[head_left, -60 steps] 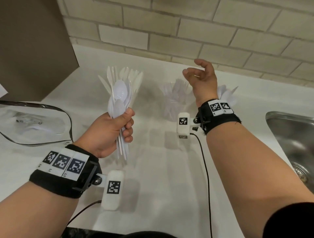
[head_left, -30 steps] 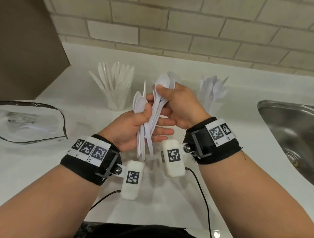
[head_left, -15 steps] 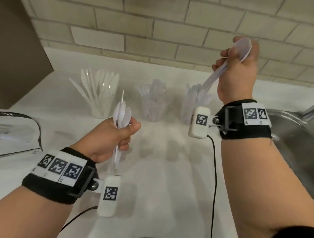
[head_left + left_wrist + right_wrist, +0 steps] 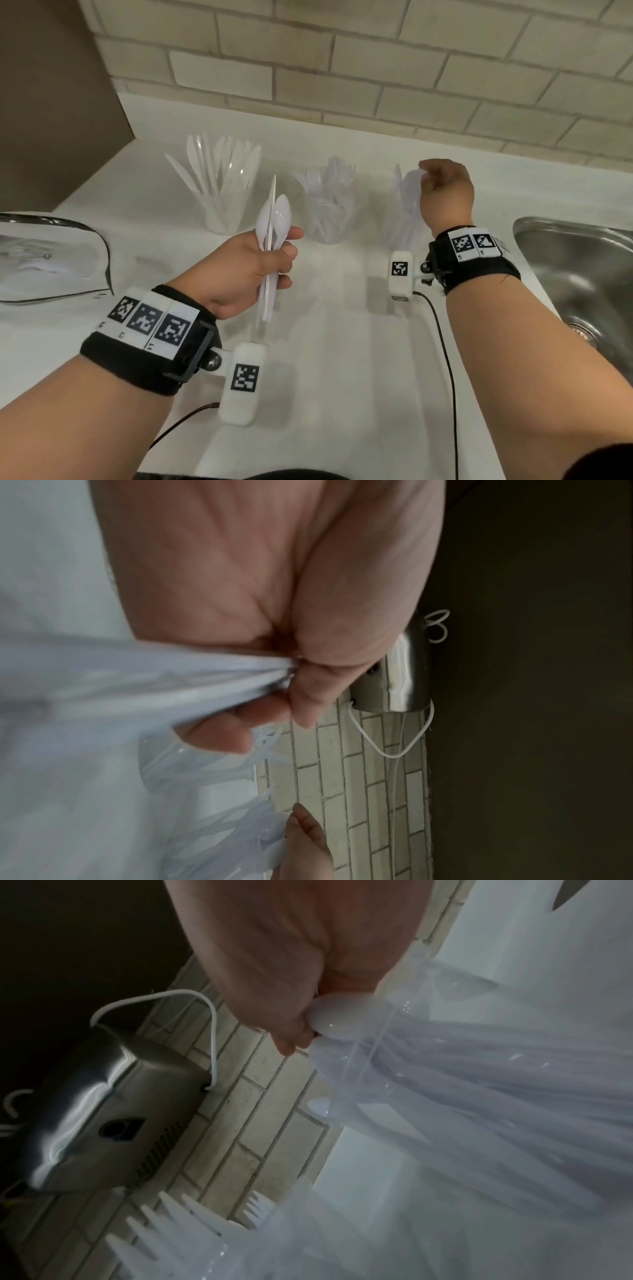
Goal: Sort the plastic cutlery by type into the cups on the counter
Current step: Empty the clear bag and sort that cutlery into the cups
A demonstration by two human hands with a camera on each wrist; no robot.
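Cutlery: what's left to sort is the small bunch of spoons point(image 4: 274, 236) in your left hand point(image 4: 246, 270), held upright over the desk point(image 4: 342, 342), in front of the knife cup point(image 4: 224, 192) and fork cup point(image 4: 327, 209).
Left grip: fingers and thumb wrapped round the handles, bowls sticking up. There's a thin flat piece in that bunch too, looks like a knife edge-on, but I can't tell for sure.
Right grip: your right hand point(image 4: 445, 195) is at the rim of the spoon cup point(image 4: 404, 219), fingertips pinching a spoon bowl point(image 4: 337, 1018), handle already down among the others.
Step, I reckon: dropping that spoon in. Let the handle slide down before you release, so it doesn't bounce out.
Watch out: the cup is light clear plastic and already crowded, so don't push sideways on the rim or it could tip toward the sink point(image 4: 579, 274).
Next pick: take one piece at a time from the left bunch and check its shape first.
Cable point(image 4: 445, 342): keep the wrist wire off the cups.
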